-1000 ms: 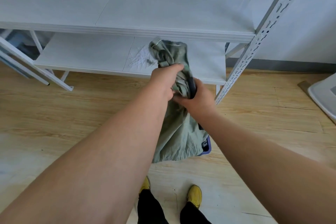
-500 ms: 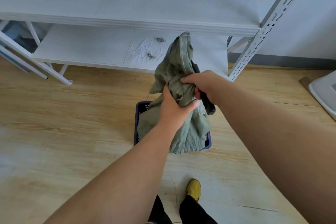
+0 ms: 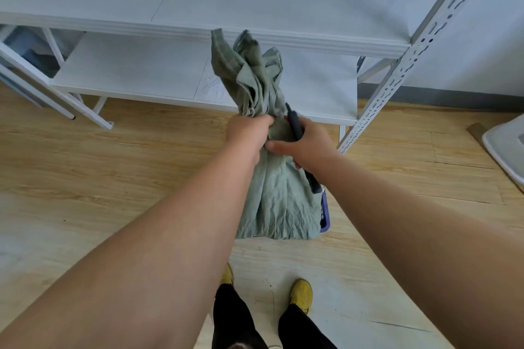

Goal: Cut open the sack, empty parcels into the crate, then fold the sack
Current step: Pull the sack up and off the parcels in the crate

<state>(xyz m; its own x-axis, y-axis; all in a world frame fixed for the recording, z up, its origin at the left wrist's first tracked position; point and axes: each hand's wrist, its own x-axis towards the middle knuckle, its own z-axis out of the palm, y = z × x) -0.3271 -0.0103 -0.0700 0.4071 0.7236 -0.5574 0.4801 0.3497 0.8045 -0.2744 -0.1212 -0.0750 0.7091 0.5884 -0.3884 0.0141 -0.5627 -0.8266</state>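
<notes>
while both hands clenched the green sack (image 3: 272,195) by its bunched neck, left hand (image 3: 249,133) beside right hand (image 3: 307,147), it hung below the fingers over the crate (image 3: 325,215); emptying seemed underway, folding next.

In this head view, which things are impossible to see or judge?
- Crate: only a blue edge shows; the sack covers the rest and any parcels.
- Dark tool in the right hand: the hand hides its middle, so its type is unclear.
- Left hand fingers: buried in sack folds.
- White object: cut by the right edge.
</notes>
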